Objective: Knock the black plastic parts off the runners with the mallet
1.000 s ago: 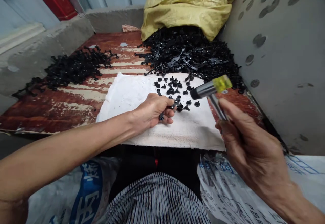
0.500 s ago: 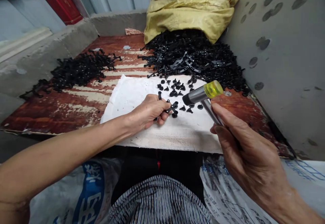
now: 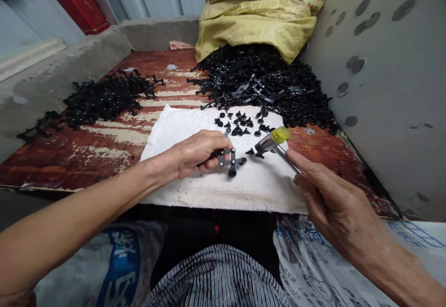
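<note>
My left hand (image 3: 200, 151) pinches a black jointed linkage (image 3: 232, 162) with shiny rivets, holding it over the white cloth-like mat (image 3: 181, 186). A round black foot shows at the linkage's near end. In my right hand (image 3: 331, 191) is a mallet (image 3: 267, 141) with a metal head, a yellow face on one end and a dark face on the other. Its dark face points down and left, close to small black pegs (image 3: 250, 151) on the mat. Several more black pegs with round bases (image 3: 238, 131) lie scattered farther back on the mat.
A large heap of black linkages (image 3: 258, 79) spills from a yellow woven sack (image 3: 258, 23) at the back. Another pile of linkages (image 3: 104, 98) lies on the worn red-brown tabletop (image 3: 114, 149) at left. A spotted grey panel (image 3: 383, 88) stands on the right.
The linkage has turned in my left hand, and its riveted frame now shows more plainly. My right hand has brought the mallet lower and slightly left.
</note>
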`<state>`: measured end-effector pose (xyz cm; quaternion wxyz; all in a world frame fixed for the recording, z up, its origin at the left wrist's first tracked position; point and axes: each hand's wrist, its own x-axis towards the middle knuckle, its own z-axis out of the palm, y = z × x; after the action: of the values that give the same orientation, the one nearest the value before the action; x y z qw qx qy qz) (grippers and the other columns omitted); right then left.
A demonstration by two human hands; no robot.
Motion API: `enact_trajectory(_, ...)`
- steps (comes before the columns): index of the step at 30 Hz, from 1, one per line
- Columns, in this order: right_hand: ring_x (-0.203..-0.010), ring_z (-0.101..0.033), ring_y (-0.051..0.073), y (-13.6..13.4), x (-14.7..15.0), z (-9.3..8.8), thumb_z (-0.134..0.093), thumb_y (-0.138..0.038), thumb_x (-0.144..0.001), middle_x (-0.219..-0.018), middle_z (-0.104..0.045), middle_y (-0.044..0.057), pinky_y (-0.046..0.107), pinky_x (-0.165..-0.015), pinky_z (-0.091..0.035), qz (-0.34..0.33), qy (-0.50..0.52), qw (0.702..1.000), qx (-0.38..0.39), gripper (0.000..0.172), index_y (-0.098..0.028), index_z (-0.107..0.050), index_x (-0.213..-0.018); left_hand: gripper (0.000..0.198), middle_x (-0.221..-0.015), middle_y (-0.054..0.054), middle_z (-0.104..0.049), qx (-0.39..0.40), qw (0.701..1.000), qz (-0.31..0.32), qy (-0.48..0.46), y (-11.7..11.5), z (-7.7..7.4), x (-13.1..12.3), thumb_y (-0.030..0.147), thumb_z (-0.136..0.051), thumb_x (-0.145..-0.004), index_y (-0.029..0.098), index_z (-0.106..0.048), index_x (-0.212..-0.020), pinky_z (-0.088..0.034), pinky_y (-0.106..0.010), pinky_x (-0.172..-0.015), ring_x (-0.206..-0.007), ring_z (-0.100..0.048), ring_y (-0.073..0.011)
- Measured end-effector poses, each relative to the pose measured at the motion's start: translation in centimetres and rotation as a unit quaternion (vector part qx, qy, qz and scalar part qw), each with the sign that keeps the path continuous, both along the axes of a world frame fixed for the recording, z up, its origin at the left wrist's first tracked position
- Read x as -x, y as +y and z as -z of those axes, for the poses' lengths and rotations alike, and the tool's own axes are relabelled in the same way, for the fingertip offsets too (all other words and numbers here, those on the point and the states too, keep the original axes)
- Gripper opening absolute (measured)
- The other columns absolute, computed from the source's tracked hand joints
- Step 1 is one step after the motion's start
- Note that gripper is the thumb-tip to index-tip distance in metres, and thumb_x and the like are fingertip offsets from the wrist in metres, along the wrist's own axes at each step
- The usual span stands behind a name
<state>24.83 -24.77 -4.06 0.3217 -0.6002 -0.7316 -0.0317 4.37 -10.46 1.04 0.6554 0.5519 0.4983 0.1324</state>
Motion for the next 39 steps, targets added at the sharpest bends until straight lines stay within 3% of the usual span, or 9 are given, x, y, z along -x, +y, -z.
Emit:
enact_trajectory(6,-0.08,-0.073,0.028,1.8,-0.1,0.2,-0.041,-0.015,-0.093,-0.095,-0.073,0.013,0.041,-0.062,-0.062,0.02,-0.08,0.996,0.044,0.045,-0.016,-0.057,-0.135,0.021,-0.053,0.002,-0.054,-0.124,0.977,0.165,0.056,-0.6,0.0,0.3,0.018,-0.057,-0.084,0.015,-0.054,-0.063,-0.027,-0.017,-0.042,-0.044,-0.039,-0.0053)
enact_trajectory(10,-0.081,-0.073,0.028,1.7,0.0,0.1,-0.039,-0.015,-0.094,-0.099,-0.074,0.015,0.046,-0.072,-0.062,0.025,-0.062,0.997,0.036,0.044,-0.014,-0.059,-0.133,0.024,-0.054,0.003,-0.052,-0.145,0.963,0.214,0.07,-0.4,0.1,0.5,0.023,-0.053,-0.086,0.017,-0.051,-0.063,-0.027,-0.02,-0.044,-0.046,-0.038,-0.0065)
enact_trajectory(15,-0.088,-0.074,0.031,-0.2,-0.3,0.3,-0.043,-0.013,-0.094,-0.1,-0.074,0.017,0.049,-0.076,-0.062,0.011,-0.052,0.998,0.047,0.044,-0.012,-0.056,-0.136,0.025,-0.057,0.004,-0.051,-0.18,0.95,0.248,0.056,-0.1,0.8,0.8,0.028,-0.05,-0.089,0.017,-0.051,-0.066,-0.029,-0.02,-0.047,-0.049,-0.04,-0.0068)
enact_trajectory(20,-0.097,-0.073,0.026,-1.8,-0.7,0.6,-0.045,-0.012,-0.093,-0.118,-0.071,0.014,0.038,-0.073,-0.064,-0.009,-0.023,0.999,0.039,0.052,-0.023,-0.047,-0.144,0.026,-0.056,0.005,-0.048,-0.182,0.946,0.262,0.059,0.0,1.1,0.3,0.029,-0.049,-0.088,0.018,-0.048,-0.064,-0.028,-0.02,-0.046,-0.048,-0.039,-0.0068)
enact_trajectory(23,-0.102,-0.071,0.025,-1.3,-0.3,0.4,-0.047,-0.011,-0.093,-0.123,-0.07,0.013,0.037,-0.08,-0.063,-0.008,0.001,1.0,0.022,0.053,-0.023,-0.046,-0.144,0.025,-0.056,0.005,-0.046,-0.203,0.941,0.26,0.075,0.2,0.8,0.1,0.027,-0.048,-0.088,0.018,-0.048,-0.065,-0.029,-0.02,-0.046,-0.049,-0.038,-0.007)
enact_trajectory(28,-0.082,-0.075,0.025,0.6,0.4,0.0,-0.041,-0.011,-0.093,-0.106,-0.075,0.013,0.039,-0.069,-0.064,0.006,-0.009,0.999,0.031,0.044,-0.017,-0.056,-0.135,0.027,-0.057,0.006,-0.041,-0.206,0.933,0.281,0.09,0.5,0.7,0.5,0.032,-0.048,-0.088,0.018,-0.047,-0.066,-0.028,-0.021,-0.047,-0.052,-0.036,-0.0073)
enact_trajectory(32,-0.089,-0.075,0.028,-0.2,0.0,0.3,-0.042,-0.013,-0.094,-0.111,-0.073,0.017,0.039,-0.065,-0.065,0.003,-0.024,0.999,0.044,0.044,-0.015,-0.054,-0.136,0.025,-0.059,0.005,-0.044,-0.18,0.94,0.28,0.077,0.4,1.1,0.8,0.032,-0.048,-0.089,0.017,-0.048,-0.068,-0.028,-0.021,-0.048,-0.051,-0.036,-0.0068)
enact_trajectory(36,-0.106,-0.07,0.026,-2.1,-0.3,0.8,-0.045,-0.012,-0.094,-0.125,-0.069,0.015,0.038,-0.081,-0.063,0.001,0.003,0.999,0.034,0.05,-0.022,-0.048,-0.142,0.024,-0.057,0.005,-0.042,-0.174,0.938,0.295,0.057,0.3,1.3,0.2,0.031,-0.048,-0.089,0.017,-0.047,-0.069,-0.027,-0.021,-0.045,-0.049,-0.035,-0.0061)
enact_trajectory(39,-0.115,-0.065,0.024,-2.8,-0.1,1.2,-0.049,-0.014,-0.095,-0.131,-0.066,0.012,0.039,-0.095,-0.056,0.038,0.057,0.997,0.03,0.048,-0.023,-0.05,-0.142,0.026,-0.056,0.006,-0.041,-0.192,0.93,0.309,0.049,0.3,1.4,-0.5,0.03,-0.048,-0.089,0.018,-0.045,-0.066,-0.026,-0.02,-0.044,-0.048,-0.034,-0.0056)
